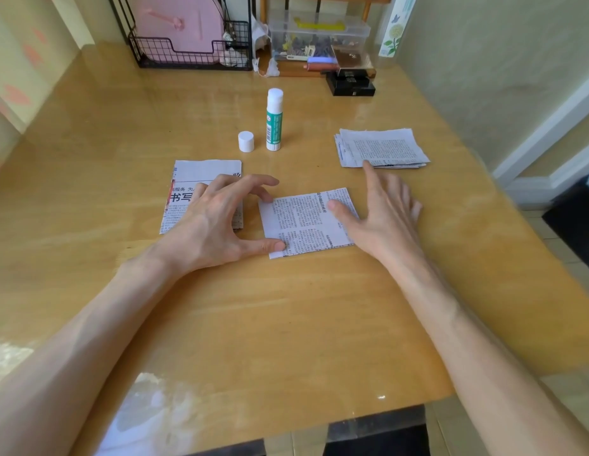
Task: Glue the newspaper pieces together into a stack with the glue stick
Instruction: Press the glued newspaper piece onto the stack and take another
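Observation:
A single newspaper piece lies flat in the middle of the wooden table. My left hand touches its left edge with thumb and fingertips, fingers arched. My right hand rests on its right side, thumb on the paper, index finger stretched toward a loose pile of newspaper pieces at the right. Another newspaper stack with large print lies at the left, partly under my left hand. The glue stick stands upright and uncapped behind, its white cap beside it.
At the back edge stand a black wire rack with a pink item, a clear plastic box of small things and black boxes. A wall runs along the right side. The table's near edge is at the bottom.

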